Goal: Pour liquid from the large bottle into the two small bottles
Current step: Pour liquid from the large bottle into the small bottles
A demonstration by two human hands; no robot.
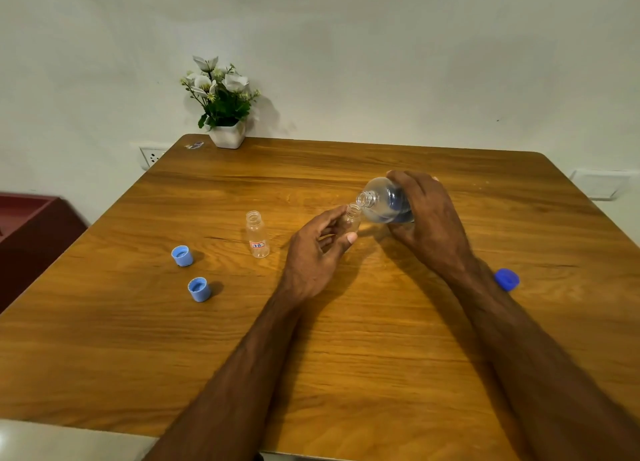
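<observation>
Head camera looks down on a wooden table point(346, 339) with warm, streaked grain and rounded far corners; every place below is given relative to the standing small bottle point(257, 234). That bottle is clear plastic, cylindrical, uncapped and upright near the table's middle, with a small handwritten label low on its side; it looks empty. Left of it and nearer the camera lie two light blue ribbed caps, one cap point(182, 255) closer to it and a second cap point(199, 289) further toward the viewer, both with the open side up. Far behind it, at the table's back edge, a white angular pot point(227, 135) holds white flowers with green leaves. Just right of it, the left hand point(317, 252) curls its fingers and thumb around the second small bottle point(352, 217), clear and uncapped, held upright. Further right, the right hand point(427, 225) wraps round the large bottle point(386, 200), clear plastic with a dark blue label, tipped so its open mouth touches the held bottle's rim; clear liquid pools in its lower side. Whether liquid has reached the held bottle cannot be told. Well right and nearer lies a darker blue cap point(507, 279), partly behind the right forearm
</observation>
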